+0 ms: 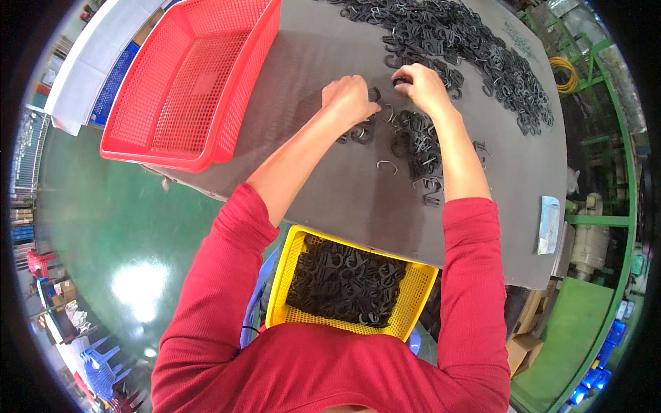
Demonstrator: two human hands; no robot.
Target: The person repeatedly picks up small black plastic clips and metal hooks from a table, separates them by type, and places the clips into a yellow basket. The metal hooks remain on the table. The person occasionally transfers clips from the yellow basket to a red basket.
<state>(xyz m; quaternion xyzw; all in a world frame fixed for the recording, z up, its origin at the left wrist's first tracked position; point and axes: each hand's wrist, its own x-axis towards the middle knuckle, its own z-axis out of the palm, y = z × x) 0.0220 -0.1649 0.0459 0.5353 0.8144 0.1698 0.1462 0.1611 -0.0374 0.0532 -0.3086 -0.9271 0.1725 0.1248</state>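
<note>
My left hand (348, 100) rests on the dark grey table (330, 179), fingers curled around a small black plastic clip at its fingertips. My right hand (423, 86) pinches another black clip beside it. Between and below the hands lies a small heap of black clips (416, 148), with a few loose ones scattered near it. A much larger spread of black clips (475, 48) covers the far right of the table. Both sleeves are red.
An empty red mesh basket (189, 82) sits at the table's far left. A yellow mesh basket (348, 282) holding many black clips stands below the table's near edge, in front of me. A flat pale object (549, 224) lies near the right edge. The floor is green.
</note>
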